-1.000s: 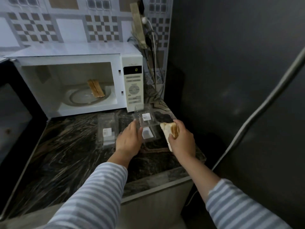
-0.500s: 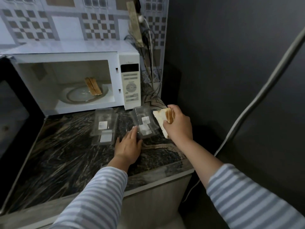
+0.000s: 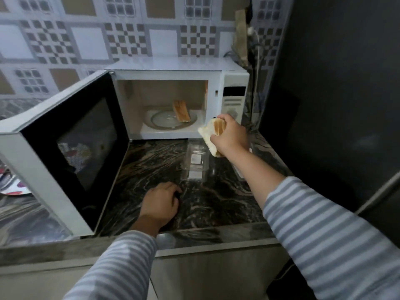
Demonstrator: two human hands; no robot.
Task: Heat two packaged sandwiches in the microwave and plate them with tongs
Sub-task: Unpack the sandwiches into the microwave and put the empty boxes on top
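A white microwave (image 3: 177, 66) stands at the back of the counter with its door (image 3: 71, 146) swung wide to the left. One sandwich (image 3: 181, 110) lies on the glass turntable (image 3: 160, 121) inside. My right hand (image 3: 231, 137) holds a second sandwich (image 3: 211, 133) just in front of the cavity's lower right corner. My left hand (image 3: 161, 202) rests on the dark marble counter (image 3: 151, 161), fingers curled, holding nothing. An empty clear plastic sandwich package (image 3: 195, 162) lies on the counter below my right hand. A second package is mostly hidden behind my right forearm.
The open door blocks the counter's left side. A patterned plate (image 3: 12, 186) shows at the far left behind the door. A dark fridge wall (image 3: 335, 94) bounds the right. Cables and a plug (image 3: 251, 31) hang by the microwave's right rear corner.
My right hand has carried the sandwich up and forward from the packages to the microwave opening. My left hand has drawn back from the package onto the bare counter. The view has shifted right.
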